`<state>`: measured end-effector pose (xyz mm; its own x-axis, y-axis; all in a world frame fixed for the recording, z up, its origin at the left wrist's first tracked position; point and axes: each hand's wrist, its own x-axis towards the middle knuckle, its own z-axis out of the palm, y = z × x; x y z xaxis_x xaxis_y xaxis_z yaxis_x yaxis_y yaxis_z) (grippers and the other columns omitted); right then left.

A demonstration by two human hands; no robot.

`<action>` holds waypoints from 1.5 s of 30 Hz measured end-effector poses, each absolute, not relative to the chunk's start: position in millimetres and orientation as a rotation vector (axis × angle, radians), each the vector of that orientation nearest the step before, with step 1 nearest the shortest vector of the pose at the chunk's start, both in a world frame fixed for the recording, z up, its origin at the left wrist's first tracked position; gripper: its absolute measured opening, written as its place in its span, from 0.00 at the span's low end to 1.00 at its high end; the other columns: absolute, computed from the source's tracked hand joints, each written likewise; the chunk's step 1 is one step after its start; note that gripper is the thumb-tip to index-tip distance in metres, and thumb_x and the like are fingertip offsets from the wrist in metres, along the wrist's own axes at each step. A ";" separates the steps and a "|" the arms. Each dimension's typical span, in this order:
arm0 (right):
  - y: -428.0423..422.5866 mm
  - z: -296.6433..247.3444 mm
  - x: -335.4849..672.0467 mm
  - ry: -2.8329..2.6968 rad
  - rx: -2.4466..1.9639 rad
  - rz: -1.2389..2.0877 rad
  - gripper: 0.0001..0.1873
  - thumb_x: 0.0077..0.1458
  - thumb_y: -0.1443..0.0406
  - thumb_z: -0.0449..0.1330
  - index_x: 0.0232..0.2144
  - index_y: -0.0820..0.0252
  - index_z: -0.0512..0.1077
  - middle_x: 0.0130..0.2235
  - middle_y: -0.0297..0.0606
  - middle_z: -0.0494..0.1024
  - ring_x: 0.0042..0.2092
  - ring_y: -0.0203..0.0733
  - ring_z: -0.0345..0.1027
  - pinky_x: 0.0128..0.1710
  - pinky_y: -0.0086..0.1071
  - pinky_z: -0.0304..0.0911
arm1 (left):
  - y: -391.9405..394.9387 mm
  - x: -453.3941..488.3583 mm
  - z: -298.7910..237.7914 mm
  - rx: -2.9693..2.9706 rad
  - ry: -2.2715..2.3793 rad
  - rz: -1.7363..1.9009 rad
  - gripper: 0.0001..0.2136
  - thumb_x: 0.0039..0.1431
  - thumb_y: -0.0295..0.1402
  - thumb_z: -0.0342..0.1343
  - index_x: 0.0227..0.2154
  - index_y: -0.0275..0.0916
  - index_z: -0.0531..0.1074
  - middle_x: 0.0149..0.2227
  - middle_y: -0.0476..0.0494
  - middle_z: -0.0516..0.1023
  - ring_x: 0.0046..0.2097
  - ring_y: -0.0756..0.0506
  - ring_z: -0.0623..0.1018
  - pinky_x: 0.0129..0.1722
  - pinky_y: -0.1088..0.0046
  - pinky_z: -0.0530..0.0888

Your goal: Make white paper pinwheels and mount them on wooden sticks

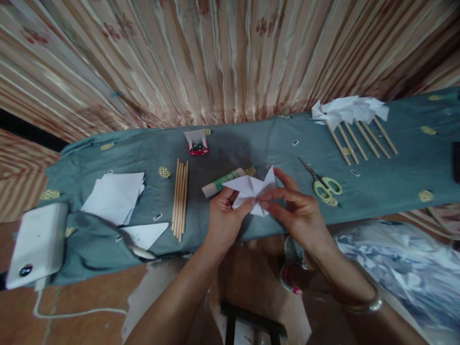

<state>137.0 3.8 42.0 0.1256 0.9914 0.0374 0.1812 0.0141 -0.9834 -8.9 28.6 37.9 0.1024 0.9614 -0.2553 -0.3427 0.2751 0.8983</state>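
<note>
Both my hands hold a folded white paper pinwheel (253, 188) just above the near edge of a table draped in blue-grey cloth (251, 143). My left hand (224, 218) pinches its lower left side, thumb on top. From the right, my right hand (296, 211) grips it, fingers curled over the paper's centre. A glue stick (219, 183) lies right behind the paper. Several bare wooden sticks (180, 197) rest to the left of my left hand.
Green-handled scissors (322, 184) lie to the right. Finished paper pinwheels on sticks (354, 122) sit at the back right. A red box of pins (197, 143) is at the back. White paper squares (117, 196), a cut triangle (146, 234) and a white device (38, 244) are on the left.
</note>
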 end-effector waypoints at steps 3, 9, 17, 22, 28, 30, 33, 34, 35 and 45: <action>4.2 41.9 137.8 -1.260 -1.376 1.001 0.03 0.48 0.65 0.66 0.28 0.48 0.79 0.62 0.28 0.66 0.65 0.48 0.53 0.64 0.45 0.51 | 28.3 -8.6 38.1 0.783 1.029 1.123 0.15 0.40 0.30 0.67 0.35 0.36 0.77 0.37 0.44 0.82 0.38 0.45 0.79 0.41 0.70 0.73; 4.0 41.3 138.2 -1.272 -1.375 1.000 0.03 0.48 0.64 0.66 0.28 0.48 0.79 0.62 0.28 0.66 0.65 0.48 0.54 0.64 0.46 0.49 | 27.5 -9.0 38.0 0.796 1.039 1.120 0.14 0.40 0.30 0.67 0.34 0.37 0.77 0.37 0.45 0.82 0.37 0.45 0.79 0.40 0.70 0.74; 3.6 41.9 137.3 -1.263 -1.407 1.009 0.02 0.48 0.62 0.66 0.28 0.49 0.79 0.61 0.28 0.66 0.65 0.51 0.55 0.64 0.47 0.50 | 27.1 -9.8 36.1 0.901 1.097 1.144 0.11 0.41 0.29 0.65 0.32 0.37 0.77 0.32 0.46 0.82 0.33 0.47 0.78 0.35 0.72 0.73; 2.8 40.7 137.2 -1.274 -1.410 1.010 0.01 0.49 0.62 0.66 0.29 0.49 0.79 0.62 0.30 0.66 0.65 0.50 0.55 0.64 0.47 0.49 | 25.9 -9.7 34.5 1.011 1.113 1.163 0.09 0.43 0.29 0.63 0.32 0.37 0.78 0.33 0.45 0.82 0.34 0.45 0.79 0.36 0.71 0.73; 1.3 43.0 135.7 -1.276 -1.460 0.995 0.02 0.49 0.61 0.66 0.28 0.50 0.78 0.62 0.33 0.66 0.65 0.53 0.55 0.64 0.52 0.49 | 24.6 -10.1 33.1 1.108 1.157 1.171 0.11 0.44 0.30 0.63 0.34 0.38 0.78 0.35 0.44 0.83 0.37 0.44 0.79 0.41 0.69 0.74; 1.3 42.5 135.2 -1.274 -1.465 0.998 0.02 0.49 0.61 0.66 0.28 0.50 0.78 0.62 0.33 0.66 0.65 0.53 0.54 0.64 0.52 0.48 | 24.2 -10.3 32.3 1.118 1.153 1.165 0.11 0.44 0.30 0.63 0.35 0.37 0.78 0.36 0.44 0.83 0.38 0.44 0.80 0.41 0.69 0.74; 1.8 40.2 134.5 -1.262 -1.466 0.997 0.03 0.49 0.61 0.66 0.28 0.51 0.78 0.62 0.33 0.66 0.65 0.52 0.53 0.64 0.50 0.48 | 23.3 -11.4 29.5 1.144 1.144 1.161 0.11 0.45 0.31 0.63 0.35 0.38 0.78 0.37 0.44 0.82 0.38 0.44 0.79 0.42 0.69 0.74; 2.0 39.5 134.2 -1.255 -1.460 0.995 0.02 0.48 0.61 0.66 0.28 0.51 0.78 0.62 0.33 0.66 0.65 0.52 0.54 0.64 0.49 0.48 | 23.1 -11.9 28.4 1.156 1.140 1.156 0.11 0.45 0.31 0.63 0.35 0.38 0.78 0.37 0.44 0.82 0.38 0.44 0.79 0.43 0.69 0.73; 2.3 38.9 133.9 -1.248 -1.453 0.994 0.02 0.49 0.61 0.66 0.28 0.51 0.77 0.61 0.33 0.66 0.65 0.51 0.54 0.65 0.49 0.47 | 22.9 -12.4 27.4 1.164 1.137 1.152 0.11 0.45 0.31 0.64 0.35 0.38 0.78 0.37 0.44 0.82 0.39 0.44 0.79 0.43 0.68 0.73; 2.6 38.8 131.6 -1.219 -1.423 1.003 0.02 0.49 0.62 0.66 0.28 0.52 0.75 0.59 0.35 0.69 0.64 0.50 0.55 0.64 0.47 0.48 | 25.9 -13.3 32.1 1.060 1.122 1.141 0.10 0.43 0.31 0.66 0.31 0.36 0.78 0.32 0.45 0.82 0.34 0.45 0.79 0.38 0.71 0.74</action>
<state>131.6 2.6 38.8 0.1578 0.9875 0.0052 0.1854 -0.0245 -0.9824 -13.3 25.9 32.1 0.0674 0.9918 -0.1086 -0.1259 0.1164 0.9852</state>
